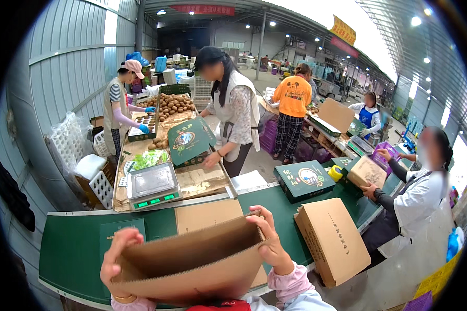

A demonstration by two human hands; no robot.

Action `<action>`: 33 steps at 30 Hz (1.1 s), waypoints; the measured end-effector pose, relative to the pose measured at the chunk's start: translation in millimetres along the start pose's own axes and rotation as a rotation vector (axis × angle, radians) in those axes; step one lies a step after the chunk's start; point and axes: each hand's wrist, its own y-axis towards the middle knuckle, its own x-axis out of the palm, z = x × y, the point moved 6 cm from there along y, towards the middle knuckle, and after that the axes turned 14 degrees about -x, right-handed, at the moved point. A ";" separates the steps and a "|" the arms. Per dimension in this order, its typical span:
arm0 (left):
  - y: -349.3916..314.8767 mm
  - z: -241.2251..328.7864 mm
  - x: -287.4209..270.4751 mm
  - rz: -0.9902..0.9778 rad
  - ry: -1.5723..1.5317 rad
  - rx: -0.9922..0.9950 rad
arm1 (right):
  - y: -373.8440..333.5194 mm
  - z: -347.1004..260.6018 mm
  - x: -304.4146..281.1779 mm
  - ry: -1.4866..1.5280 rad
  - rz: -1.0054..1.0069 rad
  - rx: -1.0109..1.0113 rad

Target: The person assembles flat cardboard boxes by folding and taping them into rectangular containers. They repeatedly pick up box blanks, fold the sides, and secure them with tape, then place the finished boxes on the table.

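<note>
The open carton (202,272) was matt brown corrugated cardboard, smooth on its walls and rough along the raw fluted edge; the closed carton (333,241) had the same dull, papery face. The counter (67,254) wore a smooth green covering with a slight sheen. The green gift box (304,179) looked like smooth coated card. On the scale, the pan (151,180) appeared to be shiny metal. The pink sleeve (291,282) was soft, matt cloth, and the wall (62,33) was ribbed sheet metal.
</note>
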 end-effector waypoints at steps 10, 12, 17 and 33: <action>-90.5 -38.2 -30.2 0.375 -0.108 0.187 | 0.0 -10.6 4.4 0.068 -0.024 0.067; -94.7 -19.9 -24.8 0.144 0.426 0.361 | 1.6 -14.9 9.0 0.158 -0.033 0.073; -79.1 -2.6 -24.5 0.189 0.450 0.120 | -9.7 -22.6 2.0 0.188 0.198 0.001; -61.6 3.3 -6.5 0.050 0.549 0.282 | 2.7 -30.8 -14.1 -0.151 0.039 -0.025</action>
